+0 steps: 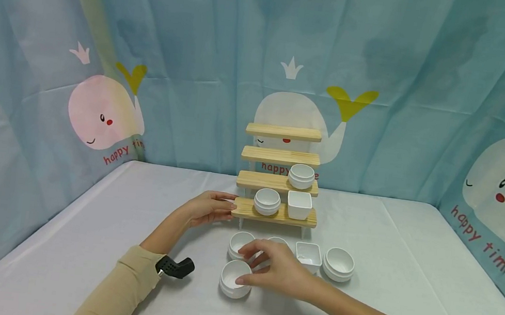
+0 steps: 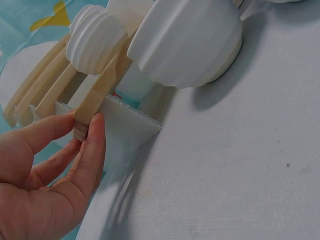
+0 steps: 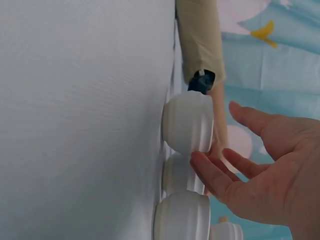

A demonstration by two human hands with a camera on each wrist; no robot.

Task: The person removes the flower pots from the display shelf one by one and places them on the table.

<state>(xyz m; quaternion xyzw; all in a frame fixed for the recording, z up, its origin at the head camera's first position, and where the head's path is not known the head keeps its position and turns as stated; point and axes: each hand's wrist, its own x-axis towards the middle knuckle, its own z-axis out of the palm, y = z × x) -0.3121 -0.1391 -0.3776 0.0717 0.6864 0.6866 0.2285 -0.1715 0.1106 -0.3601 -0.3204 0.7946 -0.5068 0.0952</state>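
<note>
And here the left hand (image 1: 209, 208) has thumb and fingers pinched on the left end of the lowest shelf (image 1: 273, 219) of the stepped stand (image 1: 280, 156), which rises near the middle of the surface's far edge. Down in front, the right hand (image 1: 279, 269) is over the nearest bowl (image 1: 232, 289), thumb and fingers spread, no grip taken; whether a fingertip touches the rim, the views can't settle. That bowl sits upright on the surface (image 1: 398, 278), farther from the far edge than the row behind it, where a square bowl (image 1: 309, 256) and a round bowl (image 1: 338, 264) stand to the right. This looks like the reach for a pick-up, one side steadied, the other lining up. The move now seems to call for closing thumb and fingers squarely on the rim, clear of the neighbours, while the stand is held firm.
</note>
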